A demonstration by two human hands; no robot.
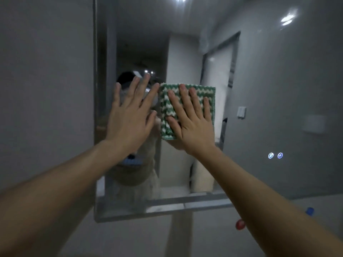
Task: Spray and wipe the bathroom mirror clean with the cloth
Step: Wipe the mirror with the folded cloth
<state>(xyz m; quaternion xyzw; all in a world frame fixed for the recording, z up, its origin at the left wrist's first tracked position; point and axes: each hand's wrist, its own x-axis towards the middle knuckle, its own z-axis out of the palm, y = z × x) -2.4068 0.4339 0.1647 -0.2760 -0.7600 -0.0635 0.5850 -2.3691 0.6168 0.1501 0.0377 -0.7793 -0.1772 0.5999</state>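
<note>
The right hand (193, 123) is laid flat, fingers straight and slightly spread, on a green-and-white zigzag cloth (187, 101), which is pressed against the mirror (259, 80) near its middle height, right of the reflected figure. The left hand (130, 117) is held just left of the cloth with its fingers fanned wide and straight, the fingertips (147, 76) at or very near the glass; whether they actually touch it cannot be told. The index finger of that hand is seen just beside the cloth's upper left corner. Much of the reflection of the person is blocked by the two hands and forearms. Two small lit round touch buttons (275, 155) are shown on the mirror's lower right part, well apart from the cloth. A wall switch (242, 112) and a doorway are reflected to the right of the cloth. Near the bottom right, a red cap (240, 224) and a blue cap (309, 211) are partly hidden behind the right forearm. Grey wall (46, 80) is seen to the left of the mirror's edge.
</note>
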